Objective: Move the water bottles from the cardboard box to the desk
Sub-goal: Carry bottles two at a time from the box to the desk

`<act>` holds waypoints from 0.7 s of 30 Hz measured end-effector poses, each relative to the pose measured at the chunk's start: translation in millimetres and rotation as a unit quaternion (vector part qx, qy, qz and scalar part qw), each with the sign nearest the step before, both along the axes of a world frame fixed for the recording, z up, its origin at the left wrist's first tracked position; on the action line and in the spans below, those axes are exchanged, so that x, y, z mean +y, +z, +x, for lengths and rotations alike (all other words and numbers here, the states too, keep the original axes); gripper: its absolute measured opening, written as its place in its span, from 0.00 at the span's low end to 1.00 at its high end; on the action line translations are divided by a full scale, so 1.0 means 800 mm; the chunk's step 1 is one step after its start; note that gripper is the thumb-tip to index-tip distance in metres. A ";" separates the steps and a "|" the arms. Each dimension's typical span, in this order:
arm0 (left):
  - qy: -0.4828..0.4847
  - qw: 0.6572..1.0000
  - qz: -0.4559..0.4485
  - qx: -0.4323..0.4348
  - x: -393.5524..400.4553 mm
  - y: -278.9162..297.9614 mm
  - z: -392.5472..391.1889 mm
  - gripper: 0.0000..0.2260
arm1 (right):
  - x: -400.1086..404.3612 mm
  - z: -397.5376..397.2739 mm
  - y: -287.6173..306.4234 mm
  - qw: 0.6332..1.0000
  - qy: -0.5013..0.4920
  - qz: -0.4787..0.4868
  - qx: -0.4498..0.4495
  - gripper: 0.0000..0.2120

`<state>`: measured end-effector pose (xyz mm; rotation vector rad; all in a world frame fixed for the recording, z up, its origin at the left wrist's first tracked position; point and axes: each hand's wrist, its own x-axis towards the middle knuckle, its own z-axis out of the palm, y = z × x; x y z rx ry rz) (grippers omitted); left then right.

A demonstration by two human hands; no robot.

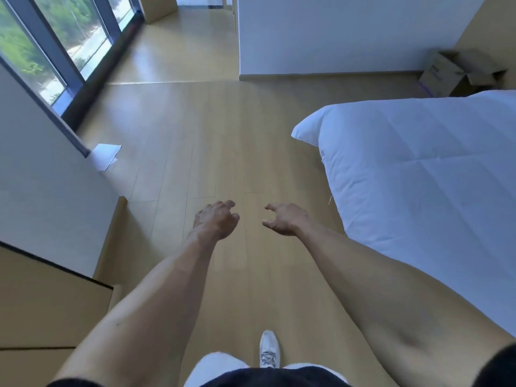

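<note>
**Both hands empty, box well across the room**

Head view. Both hands are held out in front of the body over bare floor, and nothing is carried in either. On the left hand (216, 220) the fingers are loosely curled with the back of the hand turned up; on the right hand (284, 219) the fingers and thumb are parted in a relaxed claw, the palm turned inward toward the other hand. No contact is made between the two, and a gap of wooden floor (223, 135) is seen between them. Such a posture is judged to suit walking with free arms, or readiness for a two-handed grasp, not any hold on an object.

A cardboard box (458, 75) is seen at the far right, standing on the floor against the white wall, just beyond the far corner of the bed (418, 169). Its flaps are open, which would allow the contents to be lifted straight out, but its inside cannot be seen from here, and no water bottles can be made out anywhere. It lies well apart from the hands, with the bed between.

A wooden surface (42, 300) is visible at the lower left, close beside the left arm; it may be the desk, though this cannot be confirmed. A sheet of paper (104, 156) lies on the floor near the window (55, 37). One white shoe (269, 350) is pointed forward, so a walk toward the box is judged the step in hand.
</note>
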<state>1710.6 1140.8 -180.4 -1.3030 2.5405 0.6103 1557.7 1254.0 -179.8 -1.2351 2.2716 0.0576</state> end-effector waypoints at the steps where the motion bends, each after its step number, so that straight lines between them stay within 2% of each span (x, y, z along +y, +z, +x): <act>1: 0.002 1.000 -0.001 0.001 -0.019 0.002 -0.011 0.21 | -0.020 -0.013 0.002 1.000 0.005 0.002 0.001 0.27; 10: -0.004 1.000 -0.007 -0.007 -0.215 -0.012 -0.112 0.22 | -0.216 -0.112 -0.011 1.000 0.014 0.017 0.013 0.27; 15: -0.032 0.999 -0.004 0.001 -0.359 -0.029 -0.175 0.22 | -0.353 -0.170 -0.019 0.999 -0.012 0.020 0.027 0.28; 21: -0.075 0.997 -0.011 -0.006 -0.523 -0.010 -0.240 0.22 | -0.492 -0.232 0.003 0.995 -0.061 0.036 0.067 0.28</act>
